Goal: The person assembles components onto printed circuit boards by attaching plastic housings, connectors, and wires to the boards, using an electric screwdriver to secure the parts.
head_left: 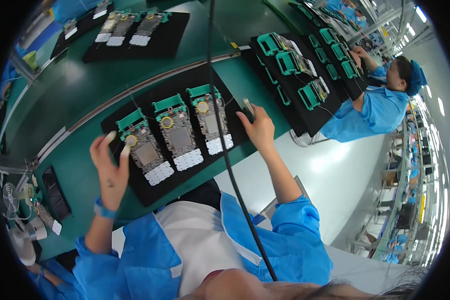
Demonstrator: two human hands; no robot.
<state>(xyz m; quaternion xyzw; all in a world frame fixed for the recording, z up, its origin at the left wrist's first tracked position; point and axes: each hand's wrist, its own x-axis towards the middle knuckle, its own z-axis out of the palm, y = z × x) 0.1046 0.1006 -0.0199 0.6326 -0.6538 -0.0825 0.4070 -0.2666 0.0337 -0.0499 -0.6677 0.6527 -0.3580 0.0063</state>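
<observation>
Three circuit boards lie side by side on a black mat (135, 192) in front of me. The left board (147, 152), middle board (180, 139) and right board (211, 122) each have a green frame at the far end, a round yellow-rimmed part and a white dotted near end. My left hand (111, 167), with pale finger covers, is open beside the left board, its thumb and forefinger spread near the yellow-rimmed part. At the mat's right edge is my right hand (259, 131), also open and holding nothing visible; a pale cover is on its forefinger.
More boards in green frames (312, 94) rest on black mats to the right, near a co-worker (380, 107) in blue. Another mat with boards (147, 30) lies beyond a metal rail. A dark phone (56, 192) and small fan (11, 197) are at left. A black cable (220, 112) crosses the view.
</observation>
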